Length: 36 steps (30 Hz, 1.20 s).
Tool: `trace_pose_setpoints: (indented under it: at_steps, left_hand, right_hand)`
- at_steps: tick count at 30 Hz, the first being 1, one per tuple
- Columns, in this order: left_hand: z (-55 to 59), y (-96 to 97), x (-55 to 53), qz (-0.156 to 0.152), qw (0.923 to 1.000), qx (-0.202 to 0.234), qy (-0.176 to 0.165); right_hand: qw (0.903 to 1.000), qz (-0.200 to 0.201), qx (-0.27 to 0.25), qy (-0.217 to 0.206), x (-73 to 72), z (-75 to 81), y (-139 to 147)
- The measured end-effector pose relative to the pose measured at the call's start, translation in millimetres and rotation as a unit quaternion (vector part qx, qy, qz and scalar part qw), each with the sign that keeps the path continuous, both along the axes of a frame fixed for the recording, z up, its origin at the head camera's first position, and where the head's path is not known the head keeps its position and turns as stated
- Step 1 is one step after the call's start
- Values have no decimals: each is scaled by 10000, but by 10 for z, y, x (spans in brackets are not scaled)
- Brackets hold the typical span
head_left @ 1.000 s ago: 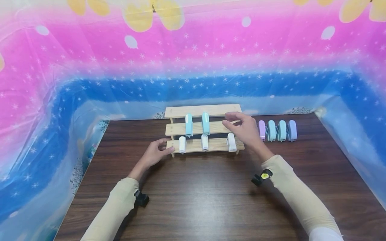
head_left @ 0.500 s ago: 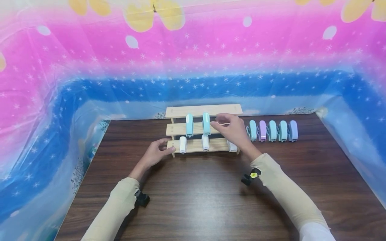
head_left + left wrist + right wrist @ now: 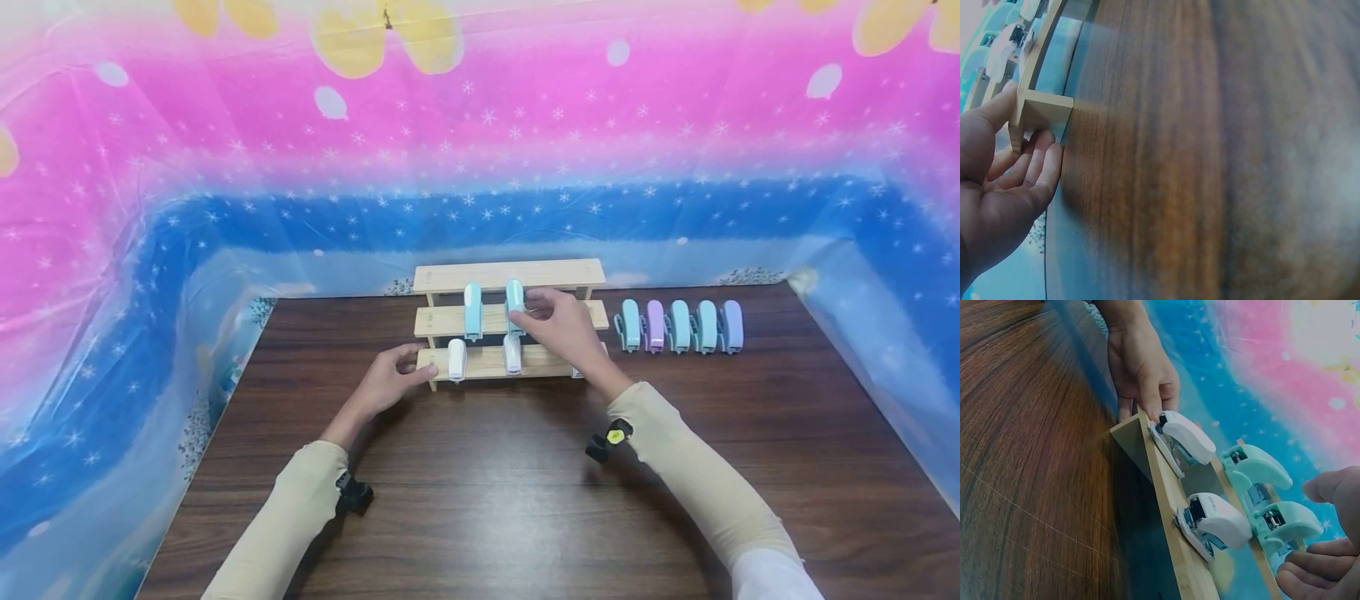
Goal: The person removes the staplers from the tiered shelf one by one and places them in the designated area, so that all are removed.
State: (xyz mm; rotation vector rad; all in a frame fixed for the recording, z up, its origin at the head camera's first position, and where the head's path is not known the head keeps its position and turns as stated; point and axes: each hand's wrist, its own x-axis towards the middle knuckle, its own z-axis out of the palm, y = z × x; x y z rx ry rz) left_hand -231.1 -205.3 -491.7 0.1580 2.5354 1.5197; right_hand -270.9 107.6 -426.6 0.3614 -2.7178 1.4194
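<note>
My left hand (image 3: 386, 379) grips the left end of a three-step wooden shelf (image 3: 510, 273); in the left wrist view its thumb lies on top, with fingers beneath. White mini staplers stand on the lowest step: one at left (image 3: 457, 360), one in the middle (image 3: 512, 355), and a third at right mostly hidden by my right arm. Two teal staplers, a left one (image 3: 472, 310) and a right one (image 3: 514, 305), stand on the middle step. My right hand (image 3: 558, 321) is at the right teal stapler, thumb and fingers spread about its end in the right wrist view (image 3: 1332, 544).
Right of the shelf, a row of staplers stands on the dark wooden table (image 3: 480, 483): several teal ones, a purple one (image 3: 655, 325) and a lavender one (image 3: 731, 326). A pink and blue patterned cloth (image 3: 480, 150) hangs behind and at the sides.
My right hand has moved left along the shelf to the right teal stapler, uncovering the teal stapler at the near end of the table row. My left hand stays on the shelf.
</note>
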Motion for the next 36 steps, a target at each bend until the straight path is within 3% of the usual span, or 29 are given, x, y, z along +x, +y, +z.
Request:
trace_pose_setpoints:
  at_steps: [15, 36]
  left_hand:
    - [0, 7, 6, 28, 10000, -6, 8]
    - [-17, -9, -13, 34, 9998, -168, 43]
  right_hand:
    - [9996, -87, 282, -17, -22, -45, -41]
    - [9979, -168, 500, 364, -58, -55, -98]
